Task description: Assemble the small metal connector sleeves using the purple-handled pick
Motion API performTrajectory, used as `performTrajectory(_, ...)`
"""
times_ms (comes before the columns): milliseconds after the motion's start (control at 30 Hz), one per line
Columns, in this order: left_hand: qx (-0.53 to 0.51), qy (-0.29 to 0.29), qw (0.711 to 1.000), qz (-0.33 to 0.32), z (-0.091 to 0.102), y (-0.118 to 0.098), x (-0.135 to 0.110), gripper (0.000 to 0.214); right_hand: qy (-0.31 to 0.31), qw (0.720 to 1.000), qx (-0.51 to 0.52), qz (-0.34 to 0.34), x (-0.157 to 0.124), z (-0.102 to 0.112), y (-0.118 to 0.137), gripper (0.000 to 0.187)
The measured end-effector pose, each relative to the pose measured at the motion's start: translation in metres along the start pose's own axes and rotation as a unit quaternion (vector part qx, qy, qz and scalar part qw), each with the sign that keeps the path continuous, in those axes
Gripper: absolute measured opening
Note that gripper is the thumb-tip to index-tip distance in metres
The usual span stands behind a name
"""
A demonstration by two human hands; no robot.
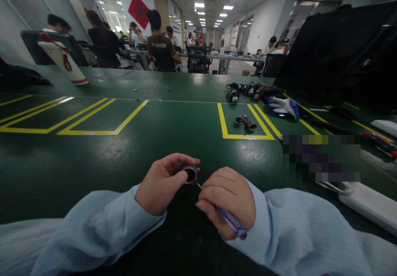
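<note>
My left hand (169,181) is closed around a small hollow metal cylinder (191,174), its round opening facing me. The fingers hide most of its outside. In my right hand (228,195) is a screwdriver (234,223) with a see-through purple handle, held in a closed grip. Its thin shaft points up and left, and the tip meets the lower right rim of the cylinder. Whether the tip sits in a screw is too small to tell. Both hands are above the green table (133,160), near its front.
Two similar metal parts (249,123) lie inside a yellow-taped box at right. Behind them are black-and-silver devices with cables (248,90) and a blue-and-white glove (283,107). A large black screen (335,48) stands far right. A white container (65,61) stands back left; people sit beyond.
</note>
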State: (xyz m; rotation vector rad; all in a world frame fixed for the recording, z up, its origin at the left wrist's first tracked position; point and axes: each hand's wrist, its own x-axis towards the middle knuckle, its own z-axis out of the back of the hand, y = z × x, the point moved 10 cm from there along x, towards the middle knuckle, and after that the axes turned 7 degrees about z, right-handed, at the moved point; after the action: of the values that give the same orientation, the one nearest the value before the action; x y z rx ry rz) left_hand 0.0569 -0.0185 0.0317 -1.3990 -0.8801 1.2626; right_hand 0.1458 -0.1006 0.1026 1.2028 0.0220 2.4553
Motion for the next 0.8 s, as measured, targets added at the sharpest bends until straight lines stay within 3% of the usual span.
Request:
performTrajectory(200, -0.004, 0.007, 1.000, 0.005, -0.002, 0.002, 0.003, 0.017, -0.004, 1.000, 0.014, -0.010, 0.000, 0.000, 0.000, 0.017)
performTrajectory(300, -0.020, 0.010, 1.000, 0.008, -0.001, 0.005, 0.005, 0.015, -0.040, 0.990, 0.098, -0.095, -0.003, 0.008, -0.012, 0.021)
performTrajectory(367, -0.028, 0.013, 1.000, 0.005, -0.001, 0.006, 0.007, 0.014, -0.042, 0.951, 0.219, -0.216, -0.015, 0.002, -0.031, 0.028)
performTrajectory(433, -0.031, 0.018, 0.999, -0.001, -0.001, 0.008, 0.008, 0.015, -0.009, 0.881, 0.350, -0.318, -0.030, -0.018, -0.041, 0.031)
performTrajectory(500, -0.033, 0.018, 0.999, -0.006, 0.001, 0.009, 0.009, 0.015, 0.036, 0.824, 0.433, -0.364, -0.041, -0.035, -0.041, 0.030)
performTrajectory(533, -0.033, 0.017, 0.999, -0.006, 0.001, 0.010, 0.009, 0.015, 0.055, 0.809, 0.450, -0.373, -0.045, -0.041, -0.040, 0.029)
performTrajectory(600, -0.033, 0.017, 0.999, -0.005, 0.002, 0.011, 0.009, 0.015, 0.080, 0.806, 0.451, -0.374, -0.049, -0.046, -0.040, 0.029)
performTrajectory(800, -0.035, 0.030, 0.999, -0.001, -0.001, 0.013, 0.010, 0.014, 0.083, 0.863, 0.385, -0.317, -0.044, -0.042, -0.038, 0.031)
